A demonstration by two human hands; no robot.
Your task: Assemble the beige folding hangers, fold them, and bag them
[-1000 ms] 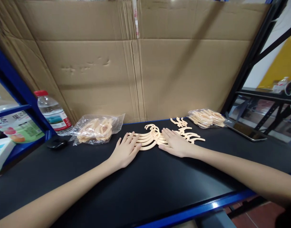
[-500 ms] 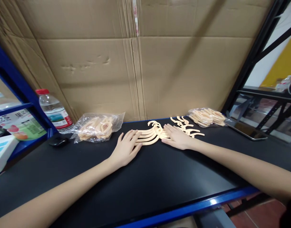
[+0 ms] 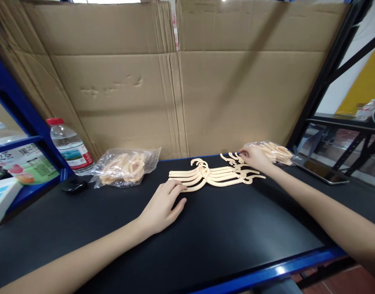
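A fanned stack of cream plastic hangers (image 3: pixel 206 175) lies flat on the black table (image 3: pixel 206 232). My left hand (image 3: pixel 163 206) rests on the table just below the stack's left ends, fingers loosely curled, fingertips touching the nearest hanger. My right hand (image 3: pixel 255 157) is farther back on the right, its fingers pinched at the small loose hangers (image 3: pixel 233 157) beside a clear bag of hangers (image 3: pixel 271 152). Whether it grips one I cannot make out.
Another clear bag of hangers (image 3: pixel 124 166) lies at the left, with a black mouse (image 3: pixel 72 185) and a red-capped water bottle (image 3: pixel 70 147) beyond it. A tablet (image 3: pixel 320 171) lies at the right. A cardboard wall (image 3: pixel 175 81) closes the back; blue shelving (image 3: pixel 18 122) stands left.
Both hands lay flat on the hanger stack. My right hand has lifted off and moved back right to the loose hangers. My left hand has slid off toward me and curled.
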